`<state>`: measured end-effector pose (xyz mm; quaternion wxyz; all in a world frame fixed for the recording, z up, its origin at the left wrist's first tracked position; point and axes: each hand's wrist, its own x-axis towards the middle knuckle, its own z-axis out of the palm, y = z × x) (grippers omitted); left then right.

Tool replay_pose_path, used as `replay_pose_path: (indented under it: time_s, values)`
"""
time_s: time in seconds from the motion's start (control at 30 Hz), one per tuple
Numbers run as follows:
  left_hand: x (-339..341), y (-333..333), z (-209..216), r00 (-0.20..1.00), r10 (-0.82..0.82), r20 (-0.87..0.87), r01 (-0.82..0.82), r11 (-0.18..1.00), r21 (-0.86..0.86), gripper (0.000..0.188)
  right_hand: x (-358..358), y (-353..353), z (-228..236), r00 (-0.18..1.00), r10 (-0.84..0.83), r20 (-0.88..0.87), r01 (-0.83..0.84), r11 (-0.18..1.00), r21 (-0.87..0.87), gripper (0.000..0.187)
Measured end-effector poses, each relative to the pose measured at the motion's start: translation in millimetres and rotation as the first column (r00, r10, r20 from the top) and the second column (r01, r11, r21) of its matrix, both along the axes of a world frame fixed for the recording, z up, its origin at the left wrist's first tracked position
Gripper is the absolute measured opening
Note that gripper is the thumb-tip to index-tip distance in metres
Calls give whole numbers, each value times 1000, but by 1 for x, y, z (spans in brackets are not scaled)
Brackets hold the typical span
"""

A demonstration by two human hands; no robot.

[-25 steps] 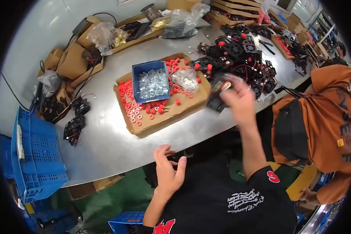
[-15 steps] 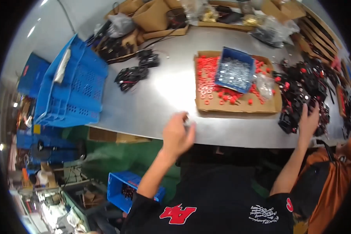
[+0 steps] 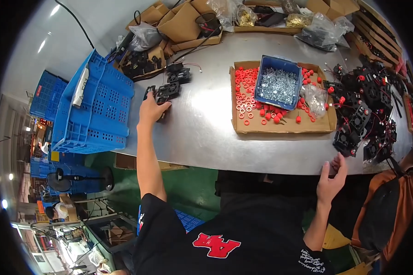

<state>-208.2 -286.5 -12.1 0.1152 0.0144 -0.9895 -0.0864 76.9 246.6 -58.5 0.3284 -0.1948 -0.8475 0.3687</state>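
My left hand [image 3: 150,112] has its thumb and fingers around a black plastic fan unit [image 3: 168,91], one of a small group at the left of the metal table; the fingers partly cover it. Just behind lies another black unit [image 3: 179,74] with a thin wire. My right hand [image 3: 331,183] is over the table's front edge, holding nothing, its thumb apart from its half-bent fingers. Close to its fingertips is a heap of black fan assemblies [image 3: 358,120] with red caps and wires.
In mid-table, a cardboard tray [image 3: 284,129] holds red rings, red caps and a clear bag [image 3: 315,101]. A blue bin [image 3: 280,80] of small metal parts sits in it. A blue crate [image 3: 101,110] stands left. Open cartons [image 3: 184,23] line the back; an orange-and-black bag [image 3: 381,206] hangs right.
My left hand has moved left and away from me, from the front of the table to the black fan units. My right hand has drawn back from the heap toward the table edge.
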Motion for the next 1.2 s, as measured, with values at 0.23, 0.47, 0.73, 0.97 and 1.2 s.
replay_pose_path:
  time_s: [0.23, 0.47, 0.73, 0.97, 1.2]
  values:
    - [29, -35, 22, 957, 8, 290, -279, 293, 915, 41, -1, -27, 14, 992, 115, -57, -114, 993, 15, 38]
    - [86, 14, 43, 997, -19, 71, -73, -278, 958, 32, -14, -70, 34, 907, 405, -121, -404, 914, 29, 33]
    - [191, 167, 39, 935, -336, 111, -155, -106, 982, 46, -60, -131, 63, 583, 800, -140, -778, 600, 187, 47]
    - [205, 224, 44, 773, -533, 345, -300, 172, 938, 38, -48, -88, 66, 780, 619, -89, -587, 676, -446, 12]
    - [206, 247, 37, 915, -386, 119, 40, 379, 924, 28, -41, -67, 44, 869, 489, -79, -319, 429, -845, 20]
